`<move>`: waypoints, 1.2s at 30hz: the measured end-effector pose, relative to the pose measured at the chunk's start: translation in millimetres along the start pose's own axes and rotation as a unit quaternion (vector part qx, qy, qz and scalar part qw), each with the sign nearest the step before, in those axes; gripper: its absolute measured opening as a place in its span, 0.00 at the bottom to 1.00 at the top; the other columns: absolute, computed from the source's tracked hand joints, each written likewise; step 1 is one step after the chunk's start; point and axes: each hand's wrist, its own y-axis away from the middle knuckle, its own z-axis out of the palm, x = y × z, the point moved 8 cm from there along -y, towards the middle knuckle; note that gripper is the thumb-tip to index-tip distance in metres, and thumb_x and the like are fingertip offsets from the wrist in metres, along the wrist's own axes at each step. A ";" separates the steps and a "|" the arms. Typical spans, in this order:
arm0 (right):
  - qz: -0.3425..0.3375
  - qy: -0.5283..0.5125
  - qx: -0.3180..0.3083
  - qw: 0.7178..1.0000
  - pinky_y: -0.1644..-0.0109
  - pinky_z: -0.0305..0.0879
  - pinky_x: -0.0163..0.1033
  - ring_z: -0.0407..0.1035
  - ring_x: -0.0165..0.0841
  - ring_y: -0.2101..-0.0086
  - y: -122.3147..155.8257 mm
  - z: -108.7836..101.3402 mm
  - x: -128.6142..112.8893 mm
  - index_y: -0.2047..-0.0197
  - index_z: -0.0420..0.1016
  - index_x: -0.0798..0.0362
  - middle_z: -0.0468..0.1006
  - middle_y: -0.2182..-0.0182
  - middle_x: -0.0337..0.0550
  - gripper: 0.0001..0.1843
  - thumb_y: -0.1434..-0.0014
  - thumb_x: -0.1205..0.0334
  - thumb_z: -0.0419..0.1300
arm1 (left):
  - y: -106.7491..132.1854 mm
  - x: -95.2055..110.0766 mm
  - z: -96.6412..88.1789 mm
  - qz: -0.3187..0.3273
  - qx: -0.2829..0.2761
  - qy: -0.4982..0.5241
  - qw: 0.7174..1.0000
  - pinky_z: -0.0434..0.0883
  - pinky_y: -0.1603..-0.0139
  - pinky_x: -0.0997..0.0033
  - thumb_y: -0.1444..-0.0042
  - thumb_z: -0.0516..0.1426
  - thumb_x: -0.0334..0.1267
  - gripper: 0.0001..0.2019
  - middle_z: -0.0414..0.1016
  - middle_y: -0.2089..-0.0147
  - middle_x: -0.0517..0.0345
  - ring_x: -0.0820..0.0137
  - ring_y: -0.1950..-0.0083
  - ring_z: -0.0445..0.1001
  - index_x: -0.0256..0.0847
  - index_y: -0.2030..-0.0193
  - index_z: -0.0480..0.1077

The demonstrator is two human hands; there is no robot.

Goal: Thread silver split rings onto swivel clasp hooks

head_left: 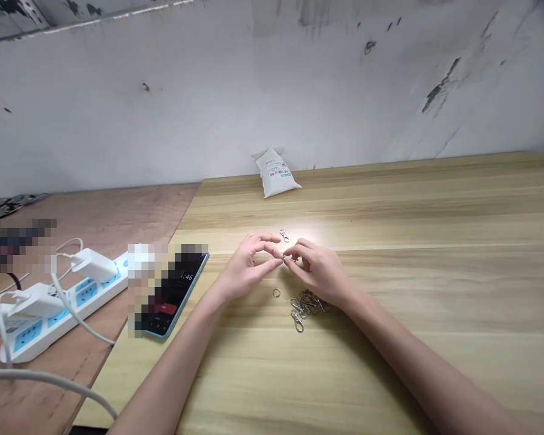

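Observation:
At the middle of the wooden table, my right hand (pixel 317 266) pinches a small metal swivel clasp (pixel 284 258), mostly covered by the fingers. My left hand (pixel 251 263) meets it from the other side, with thumb and index fingertip closed at the clasp's end and the other fingers loosely curved. A single clasp (pixel 284 235) lies just beyond the fingertips. Nearer to me, a loose split ring (pixel 276 293) rests below my left hand. A pile of silver swivel clasps (pixel 304 304) sits beside and partly under my right wrist.
A white labelled packet (pixel 278 175) lies towards the wall (pixel 208 90). On the left are a phone (pixel 176 296), partly pixelated, and a white power strip (pixel 79 305) with plugged-in chargers (pixel 95 266) and cables (pixel 72 311) on a lower brown surface (pixel 149 211).

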 end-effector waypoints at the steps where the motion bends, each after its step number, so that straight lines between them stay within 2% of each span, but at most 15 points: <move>1: -0.005 -0.004 0.003 1.000 0.70 0.55 0.33 0.64 0.27 0.75 0.2 -0.6 -2.1 0.59 0.77 0.50 0.75 0.67 0.42 0.09 0.36 0.60 0.55 | 0.1 -0.4 0.0 -0.011 0.001 0.021 1.000 0.61 0.37 0.51 0.41 0.59 0.36 0.02 0.72 0.45 0.53 0.62 0.39 0.66 0.43 0.64 0.74; 7: -0.024 -0.008 0.024 0.999 0.72 0.54 0.33 0.63 0.27 0.76 1.6 -2.8 -11.5 0.57 0.78 0.49 0.74 0.66 0.42 0.10 0.37 0.60 0.56 | 0.6 0.1 7.4 -0.035 -0.002 0.093 0.995 0.61 0.36 0.52 0.41 0.60 0.37 0.03 0.71 0.44 0.51 0.61 0.39 0.66 0.42 0.63 0.74; 11: -0.022 -0.006 0.003 1.000 0.72 0.54 0.33 0.64 0.28 0.74 1.0 2.4 -11.8 0.60 0.77 0.51 0.75 0.66 0.43 0.11 0.36 0.66 0.52 | 0.6 2.9 11.1 -0.018 0.009 0.072 0.997 0.60 0.36 0.54 0.41 0.59 0.35 0.02 0.73 0.47 0.53 0.63 0.40 0.67 0.42 0.63 0.74; 15: -0.051 -0.024 -0.024 0.998 0.71 0.55 0.33 0.65 0.29 0.73 0.8 6.9 -16.6 0.63 0.76 0.53 0.75 0.67 0.44 0.14 0.33 0.64 0.49 | 0.4 3.4 7.2 -0.007 0.042 0.052 0.998 0.62 0.38 0.55 0.40 0.59 0.35 0.02 0.74 0.49 0.53 0.63 0.42 0.68 0.42 0.63 0.74; 20: -0.048 -0.028 -0.008 0.998 0.69 0.57 0.33 0.68 0.31 0.69 0.6 1.9 -15.6 0.56 0.75 0.52 0.76 0.65 0.45 0.14 0.32 0.64 0.48 | -1.0 5.0 6.2 -0.016 0.037 0.059 0.997 0.63 0.38 0.54 0.42 0.60 0.36 0.02 0.74 0.50 0.53 0.62 0.43 0.69 0.42 0.64 0.75; 28: -0.031 -0.038 -0.016 0.999 0.67 0.59 0.33 0.72 0.32 0.67 0.0 0.2 -15.9 0.53 0.74 0.50 0.80 0.60 0.45 0.15 0.31 0.63 0.47 | -0.1 4.8 -3.6 -0.013 0.035 0.049 0.998 0.67 0.42 0.55 0.43 0.62 0.39 0.04 0.74 0.52 0.53 0.62 0.46 0.71 0.44 0.63 0.77; 31: -0.030 -0.043 -0.016 0.998 0.67 0.58 0.33 0.71 0.31 0.68 0.0 -0.7 -14.7 0.54 0.76 0.50 0.80 0.62 0.44 0.15 0.31 0.61 0.48 | 0.1 3.4 -5.3 -0.013 0.021 0.038 0.999 0.68 0.44 0.56 0.42 0.61 0.39 0.04 0.74 0.52 0.54 0.62 0.46 0.71 0.45 0.63 0.78; 36: -0.031 -0.036 0.007 0.999 0.69 0.56 0.33 0.67 0.29 0.73 -0.7 -3.0 -9.4 0.59 0.79 0.50 0.78 0.72 0.41 0.15 0.32 0.58 0.51 | -1.2 3.0 -2.6 -0.005 0.021 0.065 0.998 0.69 0.45 0.59 0.44 0.62 0.38 0.03 0.74 0.56 0.54 0.64 0.50 0.72 0.43 0.65 0.78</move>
